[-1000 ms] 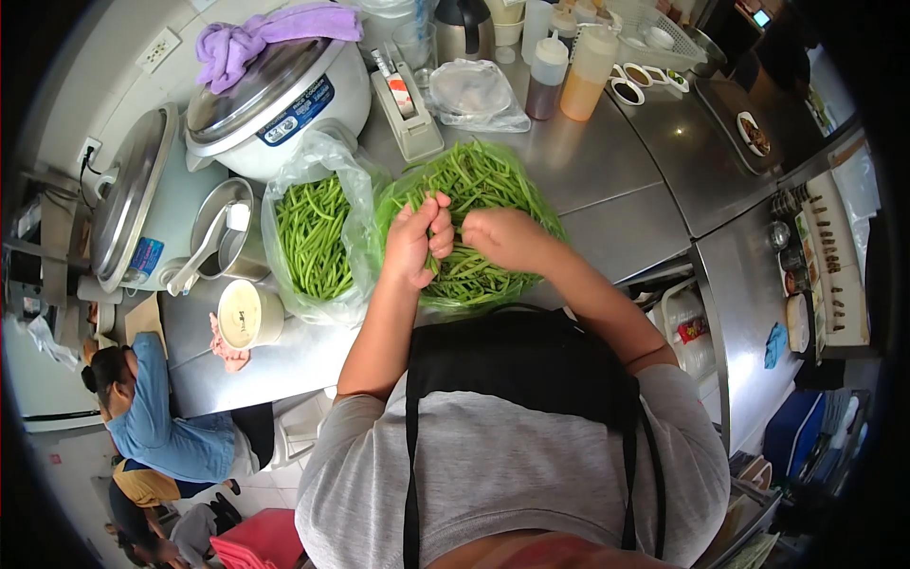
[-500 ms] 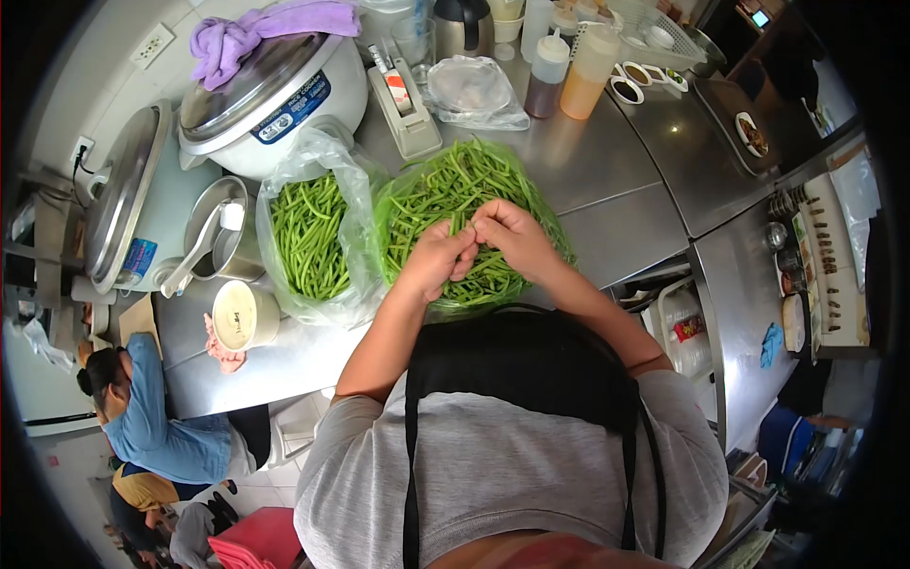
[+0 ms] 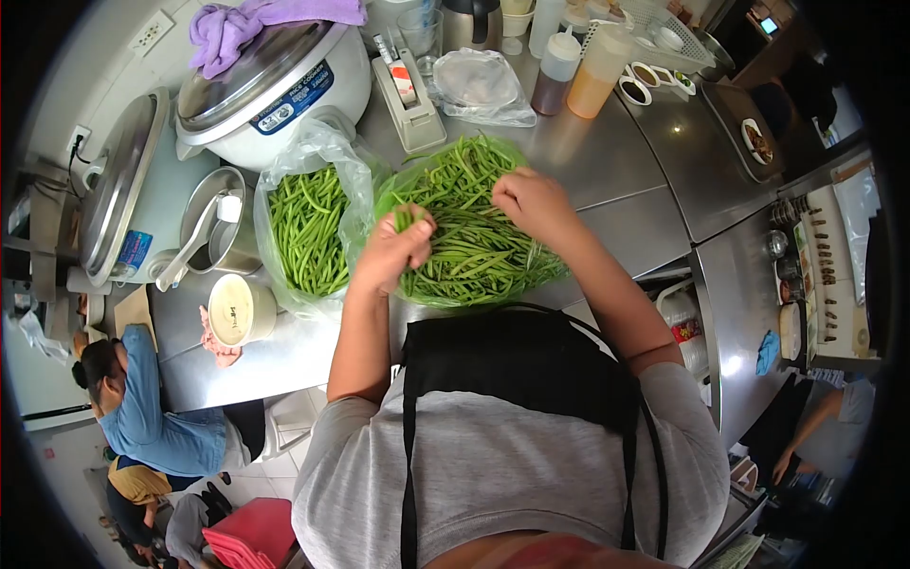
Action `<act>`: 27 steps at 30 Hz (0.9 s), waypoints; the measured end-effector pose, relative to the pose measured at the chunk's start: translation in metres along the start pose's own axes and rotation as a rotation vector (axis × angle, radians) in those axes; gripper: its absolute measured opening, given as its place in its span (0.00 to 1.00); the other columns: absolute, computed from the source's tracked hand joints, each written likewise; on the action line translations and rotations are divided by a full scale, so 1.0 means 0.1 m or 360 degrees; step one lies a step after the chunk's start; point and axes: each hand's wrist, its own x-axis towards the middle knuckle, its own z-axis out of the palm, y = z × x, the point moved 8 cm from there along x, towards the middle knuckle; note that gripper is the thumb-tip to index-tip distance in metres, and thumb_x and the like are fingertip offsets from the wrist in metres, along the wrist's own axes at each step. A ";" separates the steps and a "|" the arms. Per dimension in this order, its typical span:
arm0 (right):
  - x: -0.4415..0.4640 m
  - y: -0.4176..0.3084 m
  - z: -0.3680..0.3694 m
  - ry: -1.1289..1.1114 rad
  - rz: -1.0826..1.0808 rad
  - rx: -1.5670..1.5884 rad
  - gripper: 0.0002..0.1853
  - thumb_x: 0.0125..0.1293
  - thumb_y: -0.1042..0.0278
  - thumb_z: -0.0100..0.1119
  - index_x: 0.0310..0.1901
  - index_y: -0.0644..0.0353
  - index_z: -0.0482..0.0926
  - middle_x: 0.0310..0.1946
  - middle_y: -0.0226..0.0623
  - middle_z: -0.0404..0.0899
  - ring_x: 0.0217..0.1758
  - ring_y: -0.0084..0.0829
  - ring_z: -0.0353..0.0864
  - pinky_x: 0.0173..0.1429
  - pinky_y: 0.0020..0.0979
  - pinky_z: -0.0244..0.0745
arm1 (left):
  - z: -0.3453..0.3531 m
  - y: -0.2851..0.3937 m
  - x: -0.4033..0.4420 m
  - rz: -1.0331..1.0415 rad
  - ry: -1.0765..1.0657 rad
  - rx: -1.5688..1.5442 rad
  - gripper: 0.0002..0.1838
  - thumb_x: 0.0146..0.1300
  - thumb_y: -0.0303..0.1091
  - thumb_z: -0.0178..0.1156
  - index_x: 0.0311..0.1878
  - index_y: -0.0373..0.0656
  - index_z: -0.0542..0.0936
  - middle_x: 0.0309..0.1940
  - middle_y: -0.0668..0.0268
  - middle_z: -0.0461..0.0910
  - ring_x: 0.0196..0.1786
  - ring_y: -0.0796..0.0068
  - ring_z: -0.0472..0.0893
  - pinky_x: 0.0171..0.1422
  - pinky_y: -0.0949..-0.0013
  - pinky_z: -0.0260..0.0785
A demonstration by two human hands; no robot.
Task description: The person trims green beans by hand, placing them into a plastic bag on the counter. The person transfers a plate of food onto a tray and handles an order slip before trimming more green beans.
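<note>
My left hand (image 3: 393,248) is closed around a few green beans, whose ends stick up past the thumb. It is over the left rim of a green plastic bag (image 3: 553,261) heaped with long green beans (image 3: 479,228). Over the upper right side of this heap is my right hand (image 3: 534,202), its fingers curled together; whatever they may hold is hidden. Left of my left hand stands a clear plastic bag (image 3: 355,204) filled with shorter-looking green bean pieces (image 3: 305,228).
A rice cooker (image 3: 322,95), a steel pot (image 3: 237,251) with a ladle and a lidded tub (image 3: 242,308) stand to the left. Behind the beans are a tape dispenser (image 3: 414,119) and sauce bottles (image 3: 599,71). Another person (image 3: 161,408) is at the lower left.
My hands, together over the heap before, have parted. The left moved left towards the clear bag with beans in it; the right moved up and right. A person's arm now shows at the far right.
</note>
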 end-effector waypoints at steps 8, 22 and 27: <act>0.08 -0.10 0.18 0.0030 -0.0195 -0.0243 0.11 0.47 0.64 0.59 0.35 0.49 0.78 0.35 0.31 0.69 0.43 0.33 0.69 0.45 0.35 0.63 | -0.12 0.17 -0.02 0.0117 0.0212 0.0023 0.08 0.58 0.33 0.53 0.32 0.37 0.71 0.12 0.74 0.61 0.14 0.84 0.59 0.19 0.80 0.51; 0.12 -0.03 -0.08 -0.0012 -0.0077 -0.0180 0.06 0.54 0.65 0.51 0.30 0.52 0.78 0.34 0.32 0.73 0.43 0.34 0.69 0.47 0.37 0.61 | -0.19 0.12 -0.03 0.0167 0.0355 -0.0067 0.07 0.58 0.32 0.52 0.33 0.38 0.72 0.13 0.73 0.63 0.15 0.83 0.61 0.19 0.80 0.52; 0.06 -0.11 -0.32 0.0221 -0.0154 0.0161 0.07 0.54 0.66 0.51 0.32 0.55 0.78 0.30 0.35 0.75 0.37 0.36 0.72 0.43 0.35 0.66 | -0.05 0.08 0.02 0.0140 0.0301 0.0002 0.08 0.58 0.33 0.52 0.36 0.38 0.73 0.15 0.73 0.65 0.16 0.85 0.61 0.19 0.81 0.52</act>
